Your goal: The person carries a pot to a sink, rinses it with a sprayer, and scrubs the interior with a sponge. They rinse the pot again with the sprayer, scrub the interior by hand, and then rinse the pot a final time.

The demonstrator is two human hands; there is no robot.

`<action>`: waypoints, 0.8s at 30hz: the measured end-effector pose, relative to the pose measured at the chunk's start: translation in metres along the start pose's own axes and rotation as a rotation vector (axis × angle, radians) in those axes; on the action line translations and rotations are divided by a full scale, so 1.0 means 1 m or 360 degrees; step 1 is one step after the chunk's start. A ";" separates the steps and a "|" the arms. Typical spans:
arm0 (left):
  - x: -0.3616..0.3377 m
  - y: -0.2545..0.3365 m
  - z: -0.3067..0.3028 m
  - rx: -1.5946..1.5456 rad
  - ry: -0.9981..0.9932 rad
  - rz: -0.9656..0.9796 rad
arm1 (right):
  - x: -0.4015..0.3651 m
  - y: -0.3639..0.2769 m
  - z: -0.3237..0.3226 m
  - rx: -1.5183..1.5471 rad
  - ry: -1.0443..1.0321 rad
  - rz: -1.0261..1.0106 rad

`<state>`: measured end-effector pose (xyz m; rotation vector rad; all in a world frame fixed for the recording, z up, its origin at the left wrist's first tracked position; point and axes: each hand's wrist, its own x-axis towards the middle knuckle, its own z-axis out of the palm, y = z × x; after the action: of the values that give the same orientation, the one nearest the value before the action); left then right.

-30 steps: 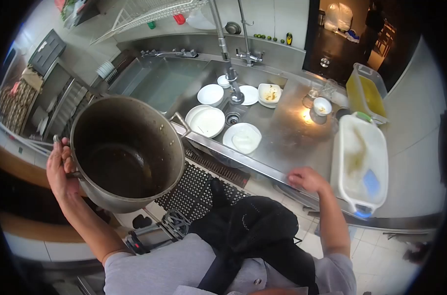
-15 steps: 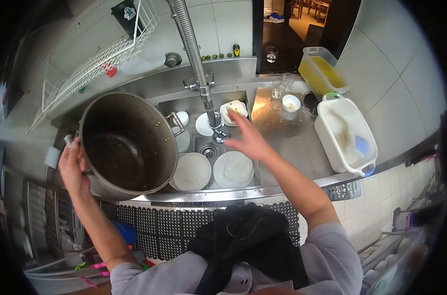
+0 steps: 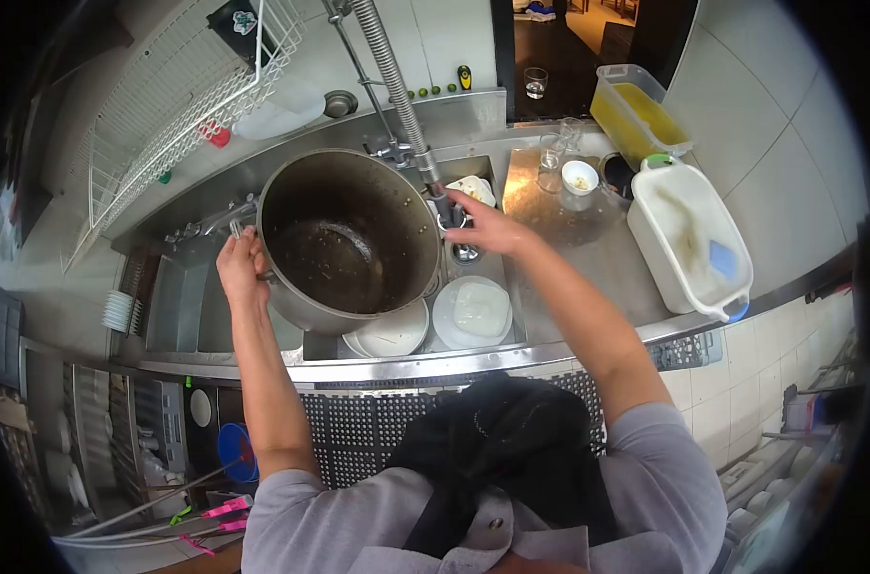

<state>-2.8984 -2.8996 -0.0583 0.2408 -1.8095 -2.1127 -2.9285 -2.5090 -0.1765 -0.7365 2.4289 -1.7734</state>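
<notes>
My left hand (image 3: 243,268) is closed on the left handle of a large, deep metal pot (image 3: 349,239). The pot is tilted toward me over the sink, its dark inside dotted with food bits. My right hand (image 3: 483,226) is at the spray nozzle (image 3: 447,209) hanging from the coiled tap hose (image 3: 397,86), thumb and fingers around it near the pot's right rim. White plates (image 3: 473,311) lie in the sink basin, some partly hidden below the pot. A white dish with food scraps (image 3: 475,189) sits behind my right hand.
On the right counter stand a white tub with a blue sponge (image 3: 689,239), a clear container of yellow liquid (image 3: 641,115), a small white bowl (image 3: 579,178) and glasses (image 3: 550,158). A wire rack (image 3: 186,124) hangs at upper left. Stacked white dishes (image 3: 119,311) stand left.
The pot has moved right over the sink with my left hand on its handle, covering more of the basin. My right hand has gone from spread fingers beside the spray nozzle to closing around it.
</notes>
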 end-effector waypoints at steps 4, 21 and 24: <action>-0.012 -0.009 -0.001 -0.0072 0.0047 0.0019 | -0.024 0.064 -0.062 0.0445 -0.0158 0.0034; -0.062 0.052 -0.039 0.0287 0.0432 0.0230 | 0.241 0.244 -0.029 0.0685 0.0463 0.0657; -0.063 0.048 -0.049 0.0301 0.0501 0.0231 | 0.281 0.245 -0.011 0.0536 0.0512 0.0766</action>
<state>-2.8164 -2.9276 -0.0259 0.4483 -1.7769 -1.6985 -3.2658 -2.5549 -0.3291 0.1644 2.1208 -2.1118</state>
